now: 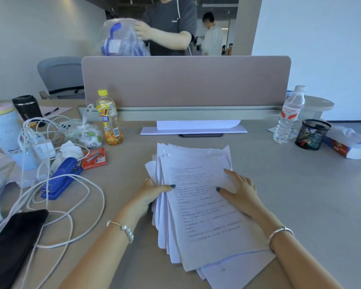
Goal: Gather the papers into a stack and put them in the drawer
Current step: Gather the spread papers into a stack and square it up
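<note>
Papers (202, 205) gathered on counter (290, 184), edges fanned, not squared. Left hand (152, 195) fingers grasp left edge; right hand (240, 190) fingers flat, released, pressing top sheet. Drawer unseen; stowing remains.

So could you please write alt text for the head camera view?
A left hand grips the edge of a fanned pile of printed papers on a grey desk while the right hand presses flat on top. A blue stapler and white cables lie left.
</note>
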`<state>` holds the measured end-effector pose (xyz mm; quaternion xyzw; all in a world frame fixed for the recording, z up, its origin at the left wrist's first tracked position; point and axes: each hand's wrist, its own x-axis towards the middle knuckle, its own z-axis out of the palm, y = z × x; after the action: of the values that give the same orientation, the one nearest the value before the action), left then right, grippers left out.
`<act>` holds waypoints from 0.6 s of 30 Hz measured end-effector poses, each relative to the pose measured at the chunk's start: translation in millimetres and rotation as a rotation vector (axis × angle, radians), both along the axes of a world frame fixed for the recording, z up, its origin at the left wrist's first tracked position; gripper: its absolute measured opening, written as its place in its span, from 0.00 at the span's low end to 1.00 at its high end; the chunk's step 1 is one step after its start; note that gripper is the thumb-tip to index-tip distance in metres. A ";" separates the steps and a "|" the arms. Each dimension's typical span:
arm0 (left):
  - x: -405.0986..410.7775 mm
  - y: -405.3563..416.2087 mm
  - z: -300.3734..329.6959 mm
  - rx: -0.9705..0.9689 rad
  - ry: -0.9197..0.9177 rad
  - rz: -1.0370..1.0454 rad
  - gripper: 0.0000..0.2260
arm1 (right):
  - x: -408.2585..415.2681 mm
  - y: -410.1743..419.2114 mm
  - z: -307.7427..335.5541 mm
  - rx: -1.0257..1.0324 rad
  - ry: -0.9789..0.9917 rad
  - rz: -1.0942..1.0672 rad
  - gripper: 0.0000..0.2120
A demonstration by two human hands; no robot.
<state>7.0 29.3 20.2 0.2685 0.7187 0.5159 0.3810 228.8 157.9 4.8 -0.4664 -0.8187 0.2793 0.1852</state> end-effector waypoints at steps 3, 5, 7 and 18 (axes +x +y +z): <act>6.6 4.4 0.9 0.092 0.029 -0.045 0.18 | 6.0 5.6 0.0 -0.125 0.178 0.007 0.30; 10.4 7.5 2.5 0.173 0.028 -0.029 0.19 | 8.4 8.9 1.3 -0.224 0.368 -0.024 0.36; 8.2 10.9 9.1 0.238 0.025 -0.028 0.21 | 10.7 14.0 8.8 -0.354 0.575 -0.064 0.43; 10.9 19.4 150.7 0.804 0.141 -0.039 0.28 | -5.8 11.7 134.4 -0.154 1.039 0.040 0.14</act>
<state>18.0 48.7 171.0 0.4444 0.4788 0.7289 0.2050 223.0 169.7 139.2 -0.2627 -0.6049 0.5365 0.5265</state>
